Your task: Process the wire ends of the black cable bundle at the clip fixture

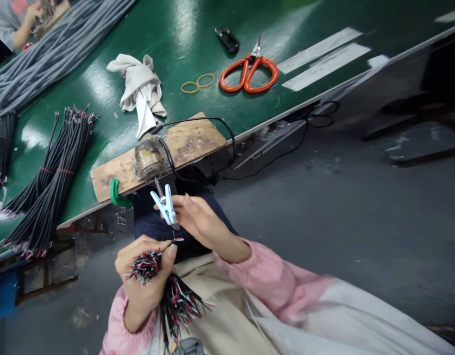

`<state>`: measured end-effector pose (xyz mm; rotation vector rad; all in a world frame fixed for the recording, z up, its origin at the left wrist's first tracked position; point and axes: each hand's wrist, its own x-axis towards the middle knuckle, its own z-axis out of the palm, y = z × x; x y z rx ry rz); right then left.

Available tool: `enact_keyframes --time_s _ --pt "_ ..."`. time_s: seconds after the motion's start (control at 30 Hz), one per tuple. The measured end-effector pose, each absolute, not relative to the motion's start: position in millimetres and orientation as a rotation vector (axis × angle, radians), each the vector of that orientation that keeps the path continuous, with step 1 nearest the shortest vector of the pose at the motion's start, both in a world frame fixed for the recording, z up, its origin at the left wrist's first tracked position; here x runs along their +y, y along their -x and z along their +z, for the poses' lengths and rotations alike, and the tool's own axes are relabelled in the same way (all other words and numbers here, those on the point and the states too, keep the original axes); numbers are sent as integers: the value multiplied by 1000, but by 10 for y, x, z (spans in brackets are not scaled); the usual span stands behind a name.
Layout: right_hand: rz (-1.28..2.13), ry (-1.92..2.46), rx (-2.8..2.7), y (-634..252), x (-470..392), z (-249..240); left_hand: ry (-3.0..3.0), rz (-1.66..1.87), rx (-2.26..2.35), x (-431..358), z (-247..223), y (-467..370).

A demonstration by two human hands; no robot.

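Gathered in my left hand (144, 276) is a bundle of thin black cables (146, 265) with red, white and green wire ends. One cable end sticks out between its thumb and forefinger. My right hand (198, 217) is just above and to the right, its fingers at a light blue clip (167, 207). The clip sits at the metal shaft (159, 187) of a small motor-like device wrapped in clear film (149, 159). That device is fixed on a wooden board (190, 140) at the table edge. More cable ends (181, 301) hang below my left hand.
The green table (101, 133) bears tied black cable bundles (53, 182), long grey cables (57, 59), a white cloth (138, 88), rubber bands (190, 87), orange-handled scissors (262, 76), a black cutter (228, 40) and paper strips (323, 64). A green clamp (118, 195) grips the board. Another person's hand (29, 19) is top left.
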<state>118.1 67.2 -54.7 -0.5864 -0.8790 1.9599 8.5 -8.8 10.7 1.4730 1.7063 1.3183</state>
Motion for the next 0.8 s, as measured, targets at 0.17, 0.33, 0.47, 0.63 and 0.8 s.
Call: enact_keyframes --time_s 0.17,0.33,0.47,0.63,0.8 --pt "2239 401 -612 -946 871 -510 -1454 1306 1796 -22 144 -149" --pt "2259 301 -507 -943 835 -500 -1392 1263 1846 26 132 -172" --pt "2381 254 -397 -941 821 -572 -1380 1277 1822 12 94 -155" --pt "2365 336 -278 -984 757 -782 -1375 1295 1804 -49 45 -138" --pt "2177 347 -575 -1228 602 -758 -1392 1265 1771 -52 70 -140"
